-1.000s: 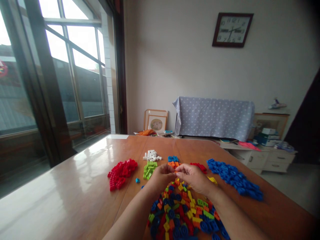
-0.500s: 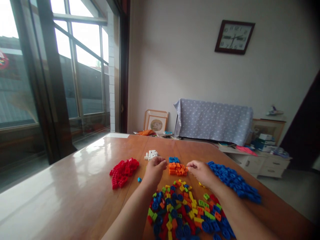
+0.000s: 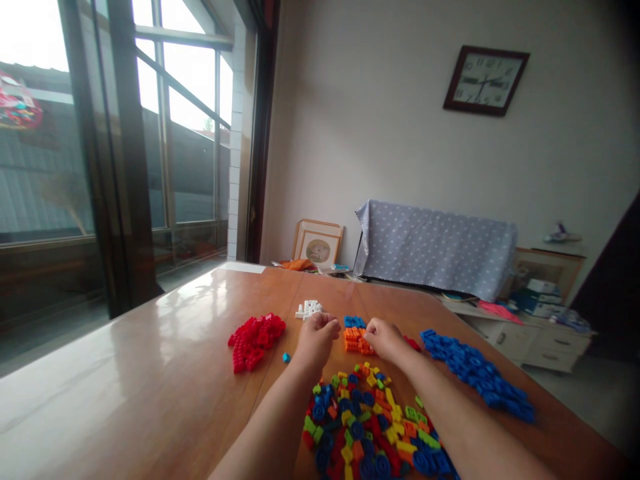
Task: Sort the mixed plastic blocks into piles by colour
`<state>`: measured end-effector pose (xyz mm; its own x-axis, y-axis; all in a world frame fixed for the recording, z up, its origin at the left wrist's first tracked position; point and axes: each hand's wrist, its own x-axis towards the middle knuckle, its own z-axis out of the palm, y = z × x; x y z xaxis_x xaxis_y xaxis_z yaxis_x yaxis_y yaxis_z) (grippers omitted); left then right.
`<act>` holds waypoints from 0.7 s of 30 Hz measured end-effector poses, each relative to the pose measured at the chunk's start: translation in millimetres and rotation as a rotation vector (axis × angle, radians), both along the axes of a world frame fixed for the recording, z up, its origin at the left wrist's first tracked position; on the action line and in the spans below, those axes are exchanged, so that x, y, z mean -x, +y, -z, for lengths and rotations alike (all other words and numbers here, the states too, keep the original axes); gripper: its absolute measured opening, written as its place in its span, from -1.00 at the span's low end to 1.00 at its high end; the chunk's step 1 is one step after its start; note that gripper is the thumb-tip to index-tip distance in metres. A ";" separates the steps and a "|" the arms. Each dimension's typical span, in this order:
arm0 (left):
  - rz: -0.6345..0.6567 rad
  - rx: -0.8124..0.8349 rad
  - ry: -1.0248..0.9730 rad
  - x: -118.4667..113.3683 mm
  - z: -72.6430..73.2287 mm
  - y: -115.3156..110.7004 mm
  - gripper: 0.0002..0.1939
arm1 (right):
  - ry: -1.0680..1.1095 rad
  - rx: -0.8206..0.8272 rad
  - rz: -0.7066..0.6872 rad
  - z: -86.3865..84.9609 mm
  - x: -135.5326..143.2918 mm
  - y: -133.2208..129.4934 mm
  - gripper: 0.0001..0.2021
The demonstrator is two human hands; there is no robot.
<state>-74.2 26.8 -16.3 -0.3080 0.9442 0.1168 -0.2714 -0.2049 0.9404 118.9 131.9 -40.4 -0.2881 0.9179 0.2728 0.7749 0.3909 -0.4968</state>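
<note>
Head view: my left hand (image 3: 316, 341) and right hand (image 3: 386, 340) are flanking the orange bricks (image 3: 354, 341), which are lying just beyond the mixed heap (image 3: 367, 420), my fingers sitting curled, tips nearly together, though whether the 2 hands are holding anything I can't tell.

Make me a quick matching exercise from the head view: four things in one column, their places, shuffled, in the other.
Things:
1. right hand
2. white bricks
3. large blue pile
4. mixed-colour pile

Places:
A. on the right side of the table
B. on the table, nearest the camera
C. at the right edge of the orange bricks
D. just beyond the left hand

Pairs: 1-C, 2-D, 3-A, 4-B
</note>
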 end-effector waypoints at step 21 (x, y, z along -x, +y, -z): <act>-0.008 0.038 0.139 -0.4 2.6 -0.1 -0.82 | 0.084 0.288 -0.244 -33.0 -47.6 -84.2 -0.84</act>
